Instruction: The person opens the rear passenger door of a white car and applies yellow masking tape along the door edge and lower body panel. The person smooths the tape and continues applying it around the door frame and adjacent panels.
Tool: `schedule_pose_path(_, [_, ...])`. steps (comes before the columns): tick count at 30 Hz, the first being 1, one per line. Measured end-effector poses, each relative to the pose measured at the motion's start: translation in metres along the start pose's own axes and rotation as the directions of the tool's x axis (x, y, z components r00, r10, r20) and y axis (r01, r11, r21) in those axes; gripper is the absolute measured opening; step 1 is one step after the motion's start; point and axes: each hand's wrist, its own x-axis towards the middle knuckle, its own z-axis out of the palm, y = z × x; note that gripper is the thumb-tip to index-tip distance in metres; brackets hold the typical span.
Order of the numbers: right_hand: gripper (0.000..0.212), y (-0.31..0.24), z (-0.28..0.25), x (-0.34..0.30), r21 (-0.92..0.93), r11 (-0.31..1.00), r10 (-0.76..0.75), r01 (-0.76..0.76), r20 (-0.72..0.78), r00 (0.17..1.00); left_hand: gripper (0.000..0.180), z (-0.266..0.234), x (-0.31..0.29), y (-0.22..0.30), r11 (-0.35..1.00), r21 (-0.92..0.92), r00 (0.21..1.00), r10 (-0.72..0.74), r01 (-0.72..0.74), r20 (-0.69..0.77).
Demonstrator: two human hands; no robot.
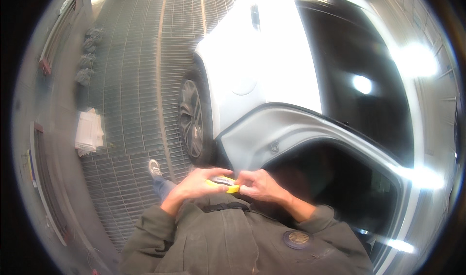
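Single head-worn fisheye view, facing down and forward; jacket (218, 241) close below, car (238, 81) ahead to right.

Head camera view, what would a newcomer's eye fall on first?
Probably the glaring white car, filling much of the upper middle and right, with its dark wheel on its left side. Next comes the bright yellow tape roll at lower centre, held between the left hand and right hand.

A yellow, ring-shaped roll (224, 181), pale-centred, is held between left hand (195, 183) and right hand (262, 186).
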Motion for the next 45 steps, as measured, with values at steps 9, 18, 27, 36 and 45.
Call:
schedule_pose_path(9, [0.022, 0.014, -0.034, 0.01, 0.0, 0.934, -0.356, 0.359, 0.109, 0.928, 0.054, 0.011, 0.022, -0.046, 0.859, -0.502, 0.989, 0.141, -0.099, 0.046])
schedule_pose_path(18, [0.027, 0.015, -0.025, 0.015, 0.106, 0.994, -0.012, 0.008, 0.03, 0.999, 0.031, 0.023, 0.042, -0.045, 0.955, -0.168, 0.835, 0.119, -0.244, -0.536])
schedule_pose_path(27, [0.026, 0.032, -0.009, 0.005, 0.071, 0.995, 0.075, -0.074, -0.009, 0.997, 0.027, 0.0, 0.089, -0.02, 0.97, 0.1, 0.771, 0.237, -0.221, -0.592])
schedule_pose_path(36, [0.028, 0.049, -0.007, -0.013, 0.16, 0.963, 0.223, -0.216, -0.022, 0.975, 0.053, -0.123, 0.236, 0.051, 0.909, 0.331, 0.693, 0.408, -0.252, -0.594])
schedule_pose_path(45, [0.027, 0.075, 0.001, -0.018, 0.274, 0.922, 0.295, -0.274, -0.039, 0.955, 0.07, -0.172, 0.329, 0.097, 0.923, 0.332, 0.739, 0.361, -0.195, -0.569])
